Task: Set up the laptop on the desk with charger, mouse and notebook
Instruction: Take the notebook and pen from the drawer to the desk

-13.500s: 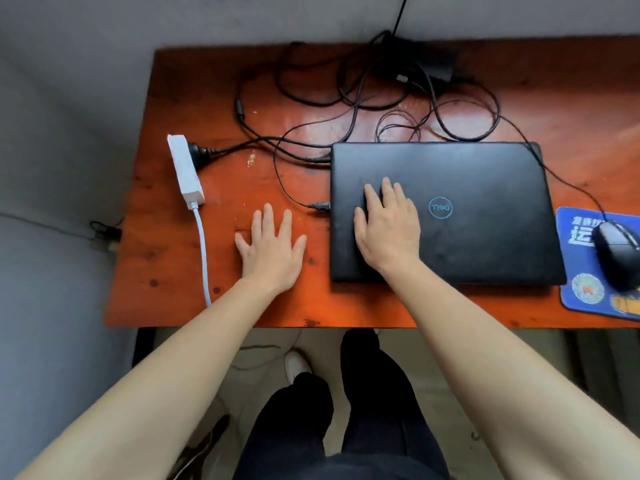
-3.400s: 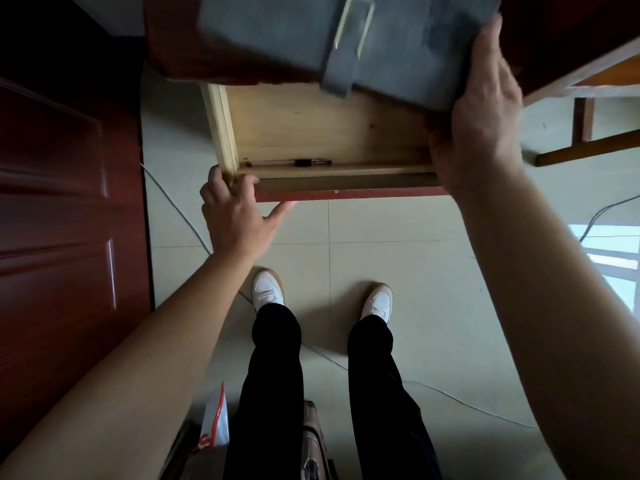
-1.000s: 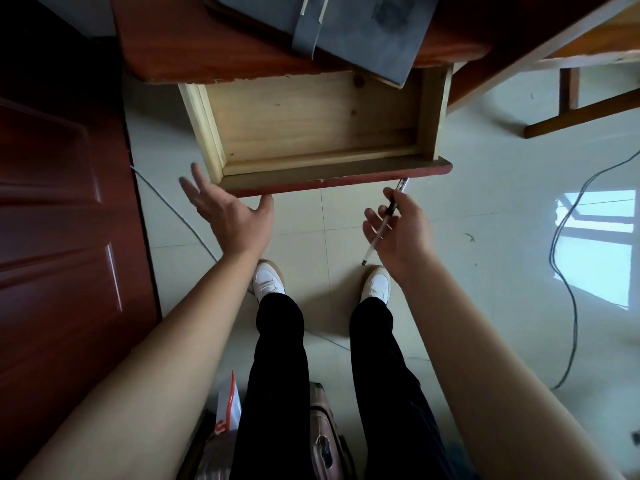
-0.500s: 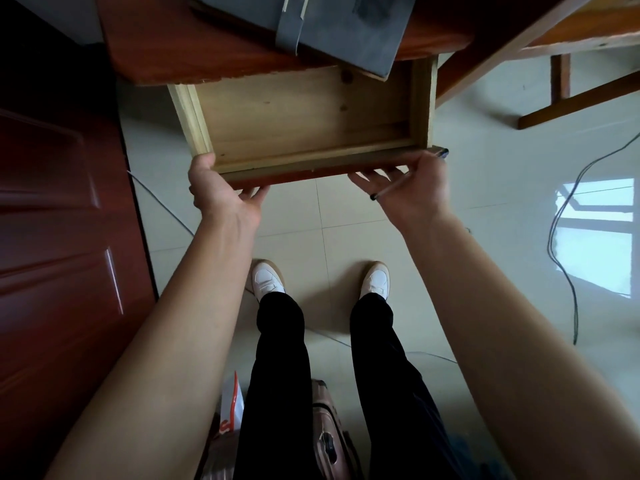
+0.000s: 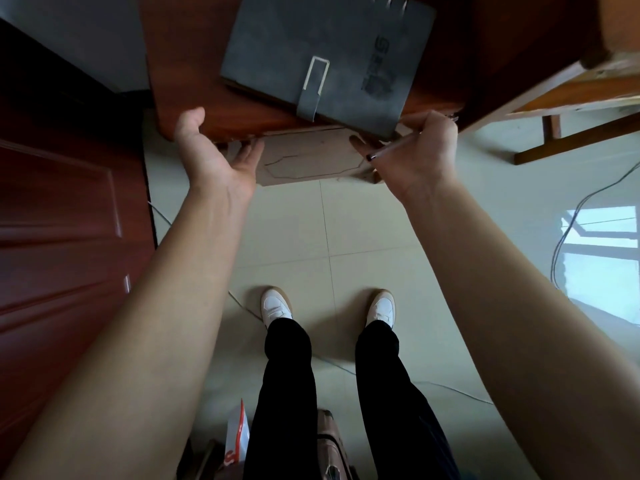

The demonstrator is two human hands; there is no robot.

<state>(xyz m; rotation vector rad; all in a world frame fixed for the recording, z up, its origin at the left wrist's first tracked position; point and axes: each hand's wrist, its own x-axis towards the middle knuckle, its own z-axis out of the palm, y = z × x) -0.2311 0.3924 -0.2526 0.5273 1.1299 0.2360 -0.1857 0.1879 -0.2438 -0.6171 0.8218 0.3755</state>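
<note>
Head view, left to right: a dark red panelled door (image 5: 65, 216) fills the left side, its surface smooth with raised moulding. Next comes my left hand (image 5: 214, 150), palm up and fingers spread loose, pressed flat against the drawer front (image 5: 308, 157) under the table edge; it grips nothing, only pushes. That drawer front is dull brown wood with a faint carved outline and sits flush beneath the tabletop. Above it the table (image 5: 187, 74) is glossy reddish-brown wood with a rounded corner. On it lies the notebook (image 5: 325, 53), a flat rectangle in matte grey felt-like cover, with a strap and pale loop clasp across its near edge and a dark stamped mark toward its right side; its near corner overhangs the table edge slightly. My right hand (image 5: 419, 154) rests its fingertips on the drawer front while thumb and fingers pinch a slim pen (image 5: 391, 147), dark at the tip. Further right, lighter wooden rails (image 5: 575, 133) of another piece of furniture cross the corner. Below, pale glossy floor tiles (image 5: 363, 230) reflect a window, and a thin cable (image 5: 571, 223) curves over them. My black trousers and white shoes (image 5: 275, 304) stand square on the tiles.
</note>
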